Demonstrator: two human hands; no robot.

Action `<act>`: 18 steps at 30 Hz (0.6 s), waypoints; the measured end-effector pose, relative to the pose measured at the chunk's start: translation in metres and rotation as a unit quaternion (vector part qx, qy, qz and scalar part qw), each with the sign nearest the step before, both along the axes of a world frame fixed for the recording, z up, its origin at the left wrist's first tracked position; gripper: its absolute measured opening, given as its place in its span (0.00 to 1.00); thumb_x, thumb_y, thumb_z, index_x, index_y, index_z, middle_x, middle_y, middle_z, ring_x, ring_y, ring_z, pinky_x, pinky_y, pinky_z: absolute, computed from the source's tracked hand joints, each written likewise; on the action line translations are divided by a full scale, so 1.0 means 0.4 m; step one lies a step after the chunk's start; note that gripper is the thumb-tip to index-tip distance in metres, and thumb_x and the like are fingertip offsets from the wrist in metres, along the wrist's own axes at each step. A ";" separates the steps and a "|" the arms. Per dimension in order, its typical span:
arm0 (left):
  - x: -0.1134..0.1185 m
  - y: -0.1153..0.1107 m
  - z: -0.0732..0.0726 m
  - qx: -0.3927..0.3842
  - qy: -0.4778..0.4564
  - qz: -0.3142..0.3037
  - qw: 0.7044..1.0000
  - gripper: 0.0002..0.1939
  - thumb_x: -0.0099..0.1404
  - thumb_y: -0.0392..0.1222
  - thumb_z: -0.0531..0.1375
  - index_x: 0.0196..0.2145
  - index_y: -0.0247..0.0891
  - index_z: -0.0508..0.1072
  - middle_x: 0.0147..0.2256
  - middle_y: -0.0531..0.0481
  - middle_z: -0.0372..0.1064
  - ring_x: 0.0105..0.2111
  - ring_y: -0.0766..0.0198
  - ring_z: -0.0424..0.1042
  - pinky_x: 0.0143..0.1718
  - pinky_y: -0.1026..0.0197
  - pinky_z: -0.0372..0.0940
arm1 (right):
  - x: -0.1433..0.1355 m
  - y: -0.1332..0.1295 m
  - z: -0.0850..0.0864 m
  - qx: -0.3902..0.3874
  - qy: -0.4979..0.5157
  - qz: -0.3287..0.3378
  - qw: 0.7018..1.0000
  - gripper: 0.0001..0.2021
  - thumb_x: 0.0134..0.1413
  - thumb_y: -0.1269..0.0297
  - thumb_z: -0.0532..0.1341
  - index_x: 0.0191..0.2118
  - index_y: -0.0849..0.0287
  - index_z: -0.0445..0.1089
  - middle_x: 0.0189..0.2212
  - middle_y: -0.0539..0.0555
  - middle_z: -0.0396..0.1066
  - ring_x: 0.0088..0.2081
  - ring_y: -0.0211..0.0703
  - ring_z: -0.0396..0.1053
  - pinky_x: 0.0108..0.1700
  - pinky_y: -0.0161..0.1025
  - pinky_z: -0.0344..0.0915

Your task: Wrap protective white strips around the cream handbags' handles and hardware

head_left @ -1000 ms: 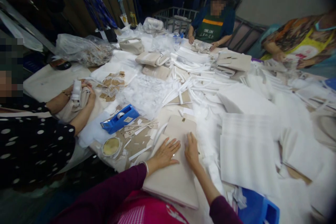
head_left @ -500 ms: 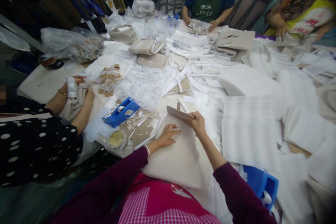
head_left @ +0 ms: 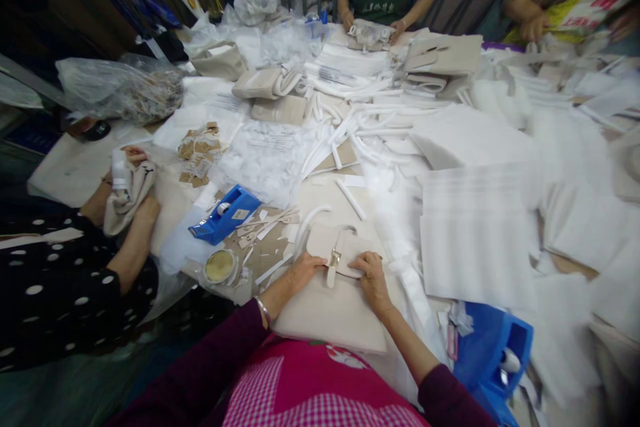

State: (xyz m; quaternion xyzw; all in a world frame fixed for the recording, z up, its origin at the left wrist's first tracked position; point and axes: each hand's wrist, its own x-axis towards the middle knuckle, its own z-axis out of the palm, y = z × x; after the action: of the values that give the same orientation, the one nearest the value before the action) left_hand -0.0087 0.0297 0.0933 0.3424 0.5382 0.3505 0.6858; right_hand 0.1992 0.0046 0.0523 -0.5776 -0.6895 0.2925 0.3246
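A cream bag [head_left: 325,310] lies flat on the table in front of me, its flap [head_left: 320,240] folded down over its upper part. A metal clasp with a short strap [head_left: 333,265] sits at the middle of the flap's edge. My left hand [head_left: 303,272] has its fingers closed on the flap's left edge, beside the clasp. On the other side, my right hand [head_left: 371,273] pinches the flap's right edge between thumb and fingers. Part of a handle loop shows above the flap.
A blue tape dispenser [head_left: 225,215] and a round tin [head_left: 220,266] stand at left; another blue dispenser [head_left: 493,353] is at right. White foam sheets [head_left: 475,233] and tubes cover the right and back. A person's hands [head_left: 145,207] hold cloth at left; two people work opposite.
The flap has come down from its raised position onto the bag. My left hand has moved from the bag's surface to the flap's left edge; my right hand has come down with the flap.
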 end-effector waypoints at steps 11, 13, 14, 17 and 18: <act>0.032 -0.004 -0.032 -0.091 -0.031 0.125 0.988 0.22 0.43 0.38 0.69 0.37 0.29 0.73 0.38 0.38 0.75 0.32 0.55 0.74 0.35 0.51 0.71 | -0.003 0.029 0.067 -0.168 0.141 0.032 0.975 0.22 0.35 0.78 0.52 0.38 0.57 0.71 0.36 0.53 0.71 0.40 0.46 0.66 0.46 0.43 0.62; 0.030 -0.005 -0.034 -0.090 -0.031 0.123 0.988 0.22 0.43 0.38 0.70 0.38 0.29 0.73 0.38 0.38 0.75 0.32 0.55 0.74 0.34 0.52 0.71 | -0.029 0.031 0.068 -0.201 0.190 -0.023 0.961 0.14 0.42 0.74 0.55 0.37 0.58 0.71 0.33 0.52 0.72 0.37 0.44 0.68 0.42 0.41 0.64; 0.030 -0.004 -0.035 -0.087 -0.034 0.121 0.988 0.23 0.43 0.38 0.70 0.38 0.29 0.73 0.38 0.38 0.75 0.32 0.55 0.74 0.34 0.52 0.71 | -0.044 0.031 0.066 -0.208 0.204 -0.043 0.956 0.11 0.44 0.71 0.56 0.35 0.58 0.71 0.32 0.52 0.72 0.35 0.44 0.68 0.40 0.40 0.64; 0.031 -0.004 -0.034 -0.076 -0.045 0.118 0.989 0.26 0.42 0.39 0.70 0.41 0.29 0.73 0.39 0.38 0.75 0.32 0.55 0.74 0.33 0.55 0.71 | -0.084 0.026 0.060 -0.193 0.204 -0.065 0.958 0.07 0.46 0.68 0.58 0.33 0.58 0.71 0.28 0.50 0.71 0.32 0.42 0.68 0.37 0.38 0.63; 0.031 -0.004 -0.033 -0.073 -0.047 0.118 0.989 0.27 0.42 0.39 0.71 0.41 0.29 0.73 0.40 0.38 0.75 0.32 0.55 0.75 0.32 0.55 0.71 | -0.092 0.024 0.058 -0.180 0.191 -0.062 0.963 0.06 0.47 0.68 0.58 0.32 0.58 0.71 0.28 0.50 0.70 0.32 0.42 0.67 0.36 0.37 0.63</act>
State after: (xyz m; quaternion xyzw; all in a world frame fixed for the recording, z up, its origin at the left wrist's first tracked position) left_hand 0.0038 0.0283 0.0800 0.2085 0.5665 0.4047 0.6869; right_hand 0.1622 0.0140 0.0756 -0.6017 -0.5133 0.4956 0.3590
